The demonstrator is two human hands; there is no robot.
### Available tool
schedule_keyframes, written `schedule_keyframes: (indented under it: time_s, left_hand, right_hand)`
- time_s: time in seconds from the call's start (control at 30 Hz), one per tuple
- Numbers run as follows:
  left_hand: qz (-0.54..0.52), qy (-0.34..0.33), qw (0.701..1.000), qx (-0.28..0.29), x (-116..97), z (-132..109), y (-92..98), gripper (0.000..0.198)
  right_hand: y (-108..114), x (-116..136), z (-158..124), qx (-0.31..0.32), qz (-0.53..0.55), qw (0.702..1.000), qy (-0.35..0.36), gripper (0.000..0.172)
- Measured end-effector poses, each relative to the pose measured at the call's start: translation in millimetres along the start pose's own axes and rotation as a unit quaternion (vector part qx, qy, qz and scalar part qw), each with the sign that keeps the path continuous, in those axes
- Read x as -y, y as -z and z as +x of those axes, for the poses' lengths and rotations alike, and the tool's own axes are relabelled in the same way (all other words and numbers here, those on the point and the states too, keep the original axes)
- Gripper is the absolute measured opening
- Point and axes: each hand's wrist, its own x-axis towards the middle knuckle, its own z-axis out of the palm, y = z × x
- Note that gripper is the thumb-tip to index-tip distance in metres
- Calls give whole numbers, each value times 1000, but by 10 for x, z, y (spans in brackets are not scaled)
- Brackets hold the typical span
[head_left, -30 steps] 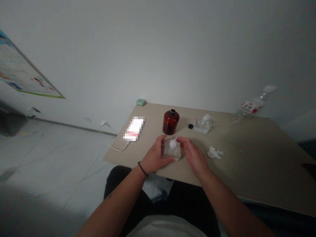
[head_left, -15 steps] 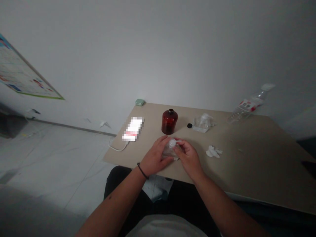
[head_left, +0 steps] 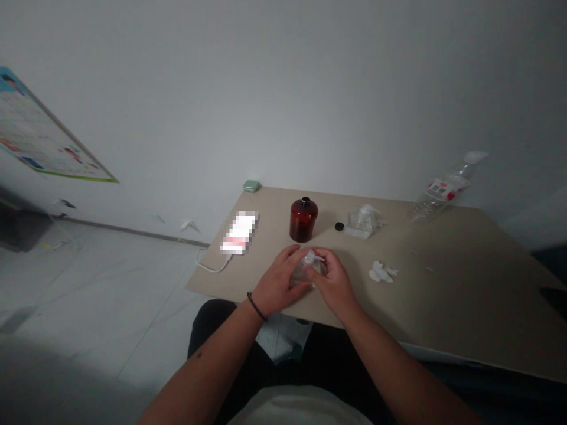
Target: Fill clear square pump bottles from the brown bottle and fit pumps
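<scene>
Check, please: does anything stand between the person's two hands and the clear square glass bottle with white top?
Nothing visible stands there. The left hand and right hand are directly on the clear glass bottle, one on each side.

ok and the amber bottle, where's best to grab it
Around the round body of the amber glass bottle, coming from its left. It stands upright with smooth sides, which should give a steady grip, while the shoulder narrows to a neck likely too small to hold well. The black cap lies off to its right.

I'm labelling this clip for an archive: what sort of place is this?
Likely a plain home room or small workroom: a beige flat tabletop, a pale glossy tiled floor and a colourful paper wall poster suggest that.
</scene>
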Motion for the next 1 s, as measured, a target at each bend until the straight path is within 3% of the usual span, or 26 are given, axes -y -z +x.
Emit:
schedule_keyframes:
  time_s: [0.13, 0.33, 0.5, 0.6, 0.67, 0.7, 0.8, 0.83, 0.93, 1.0]
  left_hand:
    - [-1, -4, 1000, 3, -13, 6, 3, 75]
    - [8, -3, 1000, 16, -25, 6, 8, 79]
    - [2, -10, 1000, 14, -17, 4, 4, 79]
    - [-1, -10, 1000, 19, -7, 2, 5, 80]
    - [-2, -9, 1000, 24, -6, 2, 10, 79]
    - [-3, -8, 1000, 25, -7, 2, 12, 78]
    - [-10, -10, 1000, 22, -12, 3, 16, 76]
    - [-13, -11, 1000, 21, -13, 2, 16, 76]
    - [-19, -9, 1000, 21, -10, 1, 12, 75]
    - [-22, -10, 999, 22, -7, 1, 8, 75]
  right_hand:
    - [37, 5, -44, 26, 26, 999, 37, 34]
    - [71, -20, -67, -1, 148, 987, -56, 10]
    - [60, -7, -73, 5, 117, 993, -27, 39]
    - [75, -4, -80, -3, 132, 991, -32, 12]
    - [76, -2, -87, -9, 153, 987, -50, 5]
    - [73, 1, -90, -9, 152, 987, -53, 7]
    - [68, 4, -95, 6, 103, 994, -35, 37]
    - [70, 0, -95, 10, 87, 996, -26, 41]
    - [88, -21, -90, 2, 94, 995, -25, 15]
    - [94, -28, -88, -11, 122, 991, -45, 8]
